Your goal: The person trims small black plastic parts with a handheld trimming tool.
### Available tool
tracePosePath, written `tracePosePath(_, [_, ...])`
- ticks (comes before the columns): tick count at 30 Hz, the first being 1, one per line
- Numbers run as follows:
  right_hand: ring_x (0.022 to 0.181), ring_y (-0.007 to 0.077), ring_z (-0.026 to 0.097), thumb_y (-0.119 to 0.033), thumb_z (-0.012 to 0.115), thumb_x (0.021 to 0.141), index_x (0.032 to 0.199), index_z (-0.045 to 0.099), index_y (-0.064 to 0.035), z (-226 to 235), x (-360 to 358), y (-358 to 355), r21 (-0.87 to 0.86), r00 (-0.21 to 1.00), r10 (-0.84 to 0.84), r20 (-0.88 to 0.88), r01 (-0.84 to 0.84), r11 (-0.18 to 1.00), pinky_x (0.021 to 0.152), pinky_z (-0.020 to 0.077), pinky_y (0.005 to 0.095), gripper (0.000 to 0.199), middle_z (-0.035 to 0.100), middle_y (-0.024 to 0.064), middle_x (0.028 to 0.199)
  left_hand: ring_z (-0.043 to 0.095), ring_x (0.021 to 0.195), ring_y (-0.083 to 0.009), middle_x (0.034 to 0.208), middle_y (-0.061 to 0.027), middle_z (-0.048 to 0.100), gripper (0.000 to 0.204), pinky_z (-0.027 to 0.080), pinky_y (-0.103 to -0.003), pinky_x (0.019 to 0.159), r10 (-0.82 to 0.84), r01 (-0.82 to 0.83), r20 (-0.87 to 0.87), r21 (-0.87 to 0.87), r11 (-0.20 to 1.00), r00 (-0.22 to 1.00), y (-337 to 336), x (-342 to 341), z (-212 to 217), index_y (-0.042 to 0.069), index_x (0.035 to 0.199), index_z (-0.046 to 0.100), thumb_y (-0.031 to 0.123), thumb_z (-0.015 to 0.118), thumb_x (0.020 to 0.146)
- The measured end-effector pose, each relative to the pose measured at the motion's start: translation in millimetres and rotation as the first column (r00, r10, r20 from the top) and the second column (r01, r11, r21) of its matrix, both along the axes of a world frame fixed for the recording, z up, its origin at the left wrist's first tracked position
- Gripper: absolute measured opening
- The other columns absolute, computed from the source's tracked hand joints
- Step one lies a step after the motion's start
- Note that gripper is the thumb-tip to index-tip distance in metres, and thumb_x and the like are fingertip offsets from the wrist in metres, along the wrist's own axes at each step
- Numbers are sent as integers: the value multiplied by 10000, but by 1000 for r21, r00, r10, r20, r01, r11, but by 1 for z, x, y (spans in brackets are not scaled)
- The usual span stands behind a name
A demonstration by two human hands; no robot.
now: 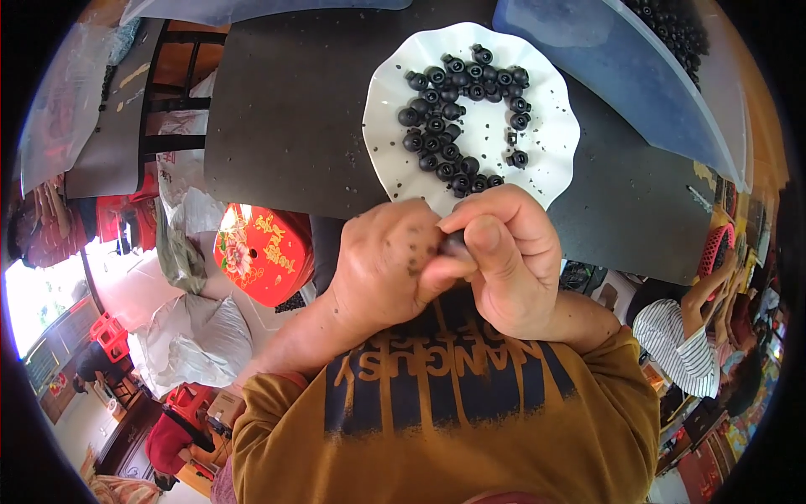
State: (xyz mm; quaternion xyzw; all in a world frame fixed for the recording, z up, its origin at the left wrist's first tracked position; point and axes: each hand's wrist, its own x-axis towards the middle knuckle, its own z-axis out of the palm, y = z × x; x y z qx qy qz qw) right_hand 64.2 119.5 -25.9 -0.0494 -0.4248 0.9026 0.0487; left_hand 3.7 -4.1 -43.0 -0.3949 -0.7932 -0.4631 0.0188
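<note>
My left hand (382, 262) and my right hand (516, 265) meet just in front of the plate, both closed. Pinched between them is a small black ball-shaped part (453, 242), mostly covered by my fingers and right thumb. Dark specks dot the back of my left hand. Beyond my hands lies a white scalloped plate (550, 164) on the dark table. Many black ball-shaped parts (457, 92) with short ringed necks form a curved cluster on it, and small black crumbs are scattered among them. A few parts (518, 158) sit apart on the plate's right side.
A translucent blue-tinted tub (621, 84) stands at the back right, near a heap of black parts (672, 34). To the left are a red patterned stool (264, 252) and a white sack (193, 336). A person in a striped shirt (678, 344) is at the right.
</note>
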Motion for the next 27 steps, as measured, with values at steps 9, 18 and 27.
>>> tracePosePath(9, [660, 12, 510, -195, 471, 918, 950, 524, -28, 2, 0, 6, -83, 990, 88, 109, -79, 993, 582, 407, 135, 178, 553, -6, 772, 486, 493, -241, 601, -61, 470, 412, 375, -329, 426, -31, 29, 12, 120, 992, 999, -4, 0, 3, 44, 700, 485, 437, 555, 800])
tracePosePath(18, [567, 7, 377, -223, 473, 920, 922, 549, -43, 4, -4, 7, -60, 992, 42, 121, -35, 998, 503, 310, 147, 195, 490, -48, 694, 452, 494, -160, 589, -49, 486, 327, 361, -267, 463, -252, -15, 620, 392, 920, 743, -5, 2, 11, 25, 713, 489, 311, 550, 860])
tracePosePath(27, [548, 14, 383, -201, 522, 890, 898, 564, -23, 42, -44, 33, 302, 990, -132, 53, 110, 947, 484, 304, 160, 183, 470, -41, 622, 422, 536, -146, 602, -86, 472, 201, 383, -267, 511, -168, 91, 764, 142, 986, 624, -10, 17, 15, 10, 761, 513, 178, 592, 837])
